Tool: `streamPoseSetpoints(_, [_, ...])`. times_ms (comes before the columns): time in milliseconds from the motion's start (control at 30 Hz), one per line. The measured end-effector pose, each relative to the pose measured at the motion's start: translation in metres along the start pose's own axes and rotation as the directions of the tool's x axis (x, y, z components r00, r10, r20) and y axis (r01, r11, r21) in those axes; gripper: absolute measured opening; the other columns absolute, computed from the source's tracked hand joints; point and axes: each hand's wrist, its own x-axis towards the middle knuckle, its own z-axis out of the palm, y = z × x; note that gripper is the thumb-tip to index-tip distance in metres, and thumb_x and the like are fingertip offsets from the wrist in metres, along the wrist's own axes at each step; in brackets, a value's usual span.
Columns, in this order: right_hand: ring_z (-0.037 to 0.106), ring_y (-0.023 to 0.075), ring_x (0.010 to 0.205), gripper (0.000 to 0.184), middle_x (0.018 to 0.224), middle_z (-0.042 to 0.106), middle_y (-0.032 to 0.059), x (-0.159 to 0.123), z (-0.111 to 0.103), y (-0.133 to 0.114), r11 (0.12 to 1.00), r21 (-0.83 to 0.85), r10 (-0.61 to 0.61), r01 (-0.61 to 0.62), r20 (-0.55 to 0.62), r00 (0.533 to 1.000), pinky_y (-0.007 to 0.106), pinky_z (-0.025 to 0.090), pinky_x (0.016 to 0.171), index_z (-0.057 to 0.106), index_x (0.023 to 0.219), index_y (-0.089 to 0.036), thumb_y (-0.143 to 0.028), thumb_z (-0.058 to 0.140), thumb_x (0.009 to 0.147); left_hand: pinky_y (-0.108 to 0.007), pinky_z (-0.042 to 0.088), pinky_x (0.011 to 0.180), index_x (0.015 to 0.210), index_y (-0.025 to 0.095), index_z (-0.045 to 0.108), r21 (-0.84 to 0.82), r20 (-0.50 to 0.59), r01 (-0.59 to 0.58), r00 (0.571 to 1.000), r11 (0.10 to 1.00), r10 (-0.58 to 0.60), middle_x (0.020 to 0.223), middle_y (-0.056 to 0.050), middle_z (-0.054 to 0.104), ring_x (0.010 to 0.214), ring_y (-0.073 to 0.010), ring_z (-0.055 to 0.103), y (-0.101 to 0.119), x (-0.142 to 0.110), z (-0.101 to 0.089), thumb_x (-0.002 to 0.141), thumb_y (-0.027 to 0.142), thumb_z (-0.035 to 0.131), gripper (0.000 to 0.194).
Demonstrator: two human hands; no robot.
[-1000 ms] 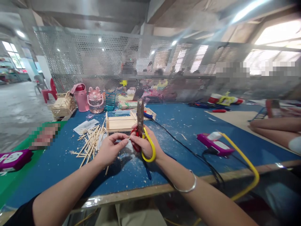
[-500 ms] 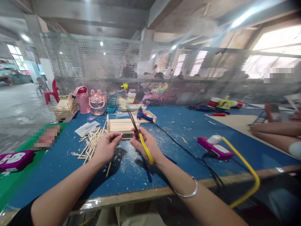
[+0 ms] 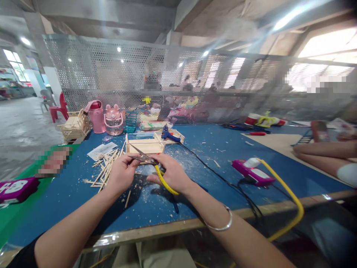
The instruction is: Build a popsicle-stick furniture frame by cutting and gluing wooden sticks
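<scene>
My right hand (image 3: 174, 173) is wrapped round a pair of scissors (image 3: 161, 179) with yellow-covered handles. The blades are spread apart and point left, reaching over the fingertips of my left hand (image 3: 122, 173). Those left fingers are pinched together, and whatever sits between them is hidden behind the blades and fingers. Just beyond both hands stands a small wooden stick frame (image 3: 145, 146) with a flat panel. A loose heap of thin wooden sticks (image 3: 107, 167) lies beside my left hand.
Behind the frame rests a blue glue gun (image 3: 170, 136), its black cord running right. A pink bottle (image 3: 96, 117) and clear pink jug (image 3: 113, 121) stand at the back left. A purple power strip (image 3: 252, 174) with a yellow cable lies right. Another person's arms (image 3: 320, 154) rest far right.
The scissors have swung from pointing up and away to pointing left, and their blades have spread. They now reach my left fingertips, where a small pale piece showed before.
</scene>
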Motion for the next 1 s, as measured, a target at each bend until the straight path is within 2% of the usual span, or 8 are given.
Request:
streamPoseSetpoints(500, [0.059, 0.0227, 0.089, 0.061, 0.100, 0.064, 0.0107, -0.001, 0.000, -0.001, 0.999, 0.050, 0.002, -0.002, -0.004, 1.000, 0.035, 0.046, 0.079, 0.056, 0.110, -0.017, -0.055, 0.066, 0.064, -0.029, 0.049, 0.076, 0.080, 0.019, 0.071, 0.111, 0.025, -0.179, 0.984, 0.978, 0.177, 0.083, -0.005, 0.071, 0.079, -0.0175, 0.063, 0.007, -0.002, -0.003, 0.077, 0.023, 0.055, 0.016])
streamPoseSetpoints(767, [0.060, 0.0201, 0.084, 0.043, 0.093, 0.066, 0.0090, -0.002, 0.000, -0.003, 0.999, 0.037, 0.010, -0.009, -0.022, 1.000, 0.030, 0.047, 0.074, 0.061, 0.099, -0.016, -0.048, 0.063, 0.071, -0.029, 0.049, 0.076, 0.080, 0.020, 0.071, 0.106, 0.027, -0.174, 0.985, 0.979, 0.172, 0.082, -0.004, 0.070, 0.079, -0.0176, 0.063, 0.010, -0.005, 0.000, 0.077, 0.020, 0.054, 0.017])
streamPoseSetpoints(1000, [0.060, 0.0183, 0.074, 0.037, 0.083, 0.067, 0.0076, -0.003, -0.001, -0.002, 0.999, -0.041, 0.020, -0.020, -0.004, 1.000, 0.028, 0.046, 0.066, 0.062, 0.093, -0.016, -0.048, 0.058, 0.075, -0.031, 0.047, 0.077, 0.086, 0.018, 0.071, 0.076, 0.054, -0.099, 0.994, 0.992, 0.095, 0.086, -0.005, 0.071, 0.081, -0.0192, 0.063, 0.010, -0.007, 0.002, 0.078, 0.021, 0.053, 0.020])
